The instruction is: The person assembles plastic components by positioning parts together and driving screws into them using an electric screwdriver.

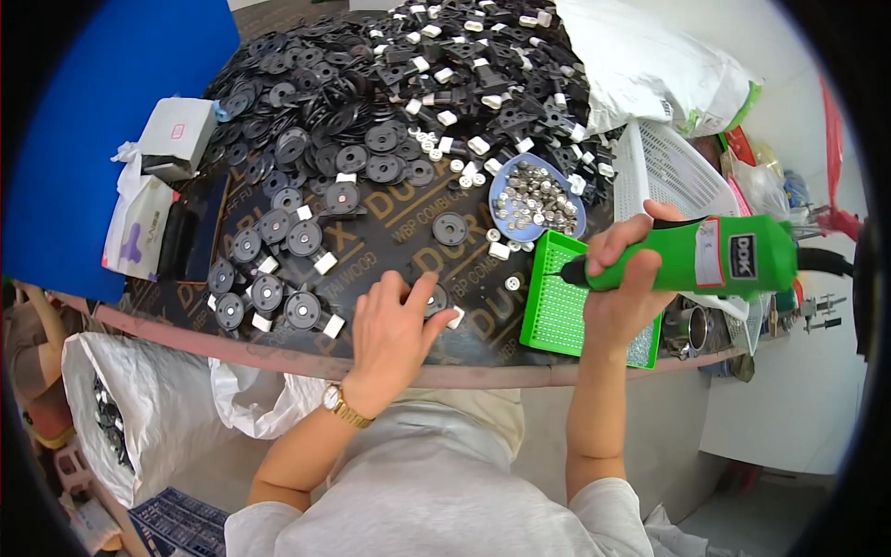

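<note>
My right hand (624, 278) grips a green electric screwdriver (705, 256), its black tip pointing left over a green perforated tray (553, 297). My left hand (394, 325), with a gold watch on the wrist, presses down on a black round disc part (436, 299) with a white clip at the table's near edge. A lone black disc (450, 228) lies just beyond it. A blue dish of small silver screws (536, 199) sits past the tray.
A big heap of black discs and white clips (390, 84) covers the far table. Finished discs with white clips (278, 288) lie at the left. White box (176, 135), tissue pack (139, 227), white basket (673, 167), white sacks (139, 408) surround.
</note>
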{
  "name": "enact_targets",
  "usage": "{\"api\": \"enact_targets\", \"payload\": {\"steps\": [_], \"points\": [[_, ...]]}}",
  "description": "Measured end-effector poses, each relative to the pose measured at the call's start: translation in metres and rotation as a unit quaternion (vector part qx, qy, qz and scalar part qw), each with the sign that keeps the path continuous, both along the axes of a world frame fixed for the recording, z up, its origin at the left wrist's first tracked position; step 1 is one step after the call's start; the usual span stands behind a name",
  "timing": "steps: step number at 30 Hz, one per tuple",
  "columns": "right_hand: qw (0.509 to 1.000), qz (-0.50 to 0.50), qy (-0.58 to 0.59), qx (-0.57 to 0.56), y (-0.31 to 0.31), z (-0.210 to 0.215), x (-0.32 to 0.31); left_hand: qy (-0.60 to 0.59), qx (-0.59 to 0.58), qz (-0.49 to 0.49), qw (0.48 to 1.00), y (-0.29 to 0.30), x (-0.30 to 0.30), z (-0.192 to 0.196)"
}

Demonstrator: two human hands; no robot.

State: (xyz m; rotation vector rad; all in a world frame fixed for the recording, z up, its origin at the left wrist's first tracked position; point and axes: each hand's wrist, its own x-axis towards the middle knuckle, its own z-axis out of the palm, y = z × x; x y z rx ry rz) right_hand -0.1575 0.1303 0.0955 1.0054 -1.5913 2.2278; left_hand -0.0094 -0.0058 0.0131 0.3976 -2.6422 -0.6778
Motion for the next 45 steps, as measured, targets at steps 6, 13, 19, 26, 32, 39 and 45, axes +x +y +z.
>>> {"api": "enact_targets", "payload": {"steps": [6,13,19,26,32,39,45], "points": [[0.999,-0.038,-0.028,-0.013,0.021,-0.034,-0.025,-0.021,0.043,-0.022,0.999,-0.001,0.008,0.013],[0.999,-0.02,-0.026,0.02,0.02,-0.044,-0.031,0.013,0.066,-0.029,0.997,-0.003,0.01,0.003],[0.999,-0.009,-0.045,-0.002,0.021,-0.045,-0.032,0.046,0.063,-0.007,0.997,-0.004,0.004,0.007],[0.998,-0.025,-0.04,0.03,0.019,-0.044,-0.029,0.083,0.028,-0.042,0.995,-0.008,-0.004,-0.004],[1.0,-0.021,-0.003,-0.002,0.017,-0.018,-0.02,0.085,0.106,-0.038,0.99,-0.006,-0.013,-0.009],[0.976,0.189,-0.071,-0.083,-0.04,-0.013,0.028,0.112,0.115,-0.038,0.986,-0.008,-0.014,-0.018],[0.981,0.186,-0.049,-0.007,-0.061,-0.029,0.035,0.124,0.122,-0.034,0.984,-0.01,-0.012,-0.017]]}}
